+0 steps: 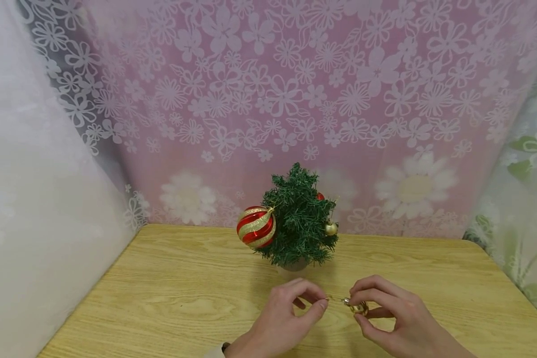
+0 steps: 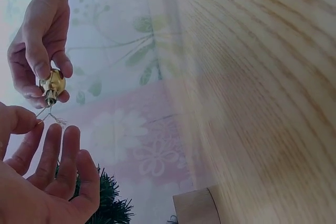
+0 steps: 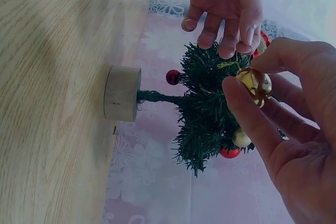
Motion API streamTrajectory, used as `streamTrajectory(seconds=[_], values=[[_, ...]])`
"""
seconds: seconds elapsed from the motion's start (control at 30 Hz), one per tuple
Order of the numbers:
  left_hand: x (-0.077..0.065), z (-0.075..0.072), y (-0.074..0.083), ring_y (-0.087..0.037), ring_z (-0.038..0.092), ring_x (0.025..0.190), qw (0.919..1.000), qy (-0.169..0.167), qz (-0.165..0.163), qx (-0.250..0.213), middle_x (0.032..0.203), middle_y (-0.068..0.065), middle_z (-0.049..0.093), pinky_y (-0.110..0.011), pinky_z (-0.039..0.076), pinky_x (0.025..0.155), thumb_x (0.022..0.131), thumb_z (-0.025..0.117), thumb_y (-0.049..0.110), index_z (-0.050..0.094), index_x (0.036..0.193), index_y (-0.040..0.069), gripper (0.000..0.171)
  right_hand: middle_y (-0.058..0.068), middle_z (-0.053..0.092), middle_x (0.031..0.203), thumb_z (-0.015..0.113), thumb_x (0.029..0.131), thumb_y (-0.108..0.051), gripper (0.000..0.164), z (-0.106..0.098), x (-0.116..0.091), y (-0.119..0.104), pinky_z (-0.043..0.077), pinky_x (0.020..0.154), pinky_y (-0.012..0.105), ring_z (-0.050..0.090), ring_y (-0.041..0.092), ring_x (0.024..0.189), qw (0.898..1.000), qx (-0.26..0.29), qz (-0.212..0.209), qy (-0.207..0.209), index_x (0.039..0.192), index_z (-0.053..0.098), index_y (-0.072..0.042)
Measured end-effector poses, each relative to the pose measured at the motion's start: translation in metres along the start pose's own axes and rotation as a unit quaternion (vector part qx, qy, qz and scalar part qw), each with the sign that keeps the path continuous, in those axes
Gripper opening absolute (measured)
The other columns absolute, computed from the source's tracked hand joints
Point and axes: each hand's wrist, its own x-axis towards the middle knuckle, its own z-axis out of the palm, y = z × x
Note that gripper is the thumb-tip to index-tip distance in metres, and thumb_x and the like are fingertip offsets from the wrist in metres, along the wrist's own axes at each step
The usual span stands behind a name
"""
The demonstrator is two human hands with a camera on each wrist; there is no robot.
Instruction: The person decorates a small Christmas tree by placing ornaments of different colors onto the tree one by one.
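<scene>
In front of a small green artificial Christmas tree [image 1: 297, 219], both hands hold one shiny gold bauble ornament [image 3: 254, 83]. My right hand [image 1: 396, 313] grips its ball between thumb and fingertips. My left hand [image 1: 286, 313] pinches the thin gold hanging string [image 2: 48, 113] between thumb and index finger, drawing it out from the metal cap; the other left fingers are loosely bent. On the tree's left side hangs a large red and gold striped bauble [image 1: 256, 227]. A small gold bauble [image 1: 331, 228] and a red bauble [image 1: 320, 196] hang on its right.
The tree stands on a round pale base [image 3: 122, 94] on the wood-grain table [image 1: 183, 278]. Behind it hangs a pink flowered curtain [image 1: 268, 99]. Pale cloth [image 1: 31, 199] borders the left side, and leafy-patterned cloth [image 1: 528, 199] the right. Another small red bauble [image 3: 172, 77] hangs low on the tree.
</scene>
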Motion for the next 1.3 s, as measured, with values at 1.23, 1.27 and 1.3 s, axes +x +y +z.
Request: streamTrajectory(seconds=[1.23,1.27,1.3], values=[[-0.001,-0.002,0.008,0.002,0.065,0.094,0.9991,0.006,0.030,-0.030,0.103,0.005,0.072,-0.025,0.055,0.081,0.103,0.063,0.036,0.074,0.105,0.022,0.018,-0.010,0.066,0.089,0.080,0.082,0.006,0.039,0.015,0.014,-0.003,0.041,0.053,0.005,0.052,-0.008,0.064,0.997,-0.072,0.003,0.030,0.103,0.072,-0.026],[-0.001,-0.002,0.007,0.002,0.065,0.094,0.9991,0.006,0.031,-0.027,0.103,0.005,0.072,-0.025,0.056,0.081,0.103,0.063,0.036,0.074,0.105,0.022,0.018,-0.011,0.066,0.090,0.079,0.080,0.009,0.043,0.015,0.015,-0.004,0.042,0.054,0.006,0.053,-0.007,0.065,0.997,-0.071,0.005,0.029,0.103,0.071,-0.026],[-0.001,-0.003,0.007,0.002,0.065,0.095,0.9992,0.007,0.032,-0.024,0.102,0.005,0.072,-0.025,0.056,0.081,0.103,0.063,0.035,0.074,0.104,0.021,0.017,-0.010,0.066,0.090,0.079,0.079,0.011,0.045,0.015,0.016,-0.004,0.043,0.054,0.006,0.055,-0.007,0.066,0.997,-0.069,0.008,0.027,0.103,0.071,-0.026]])
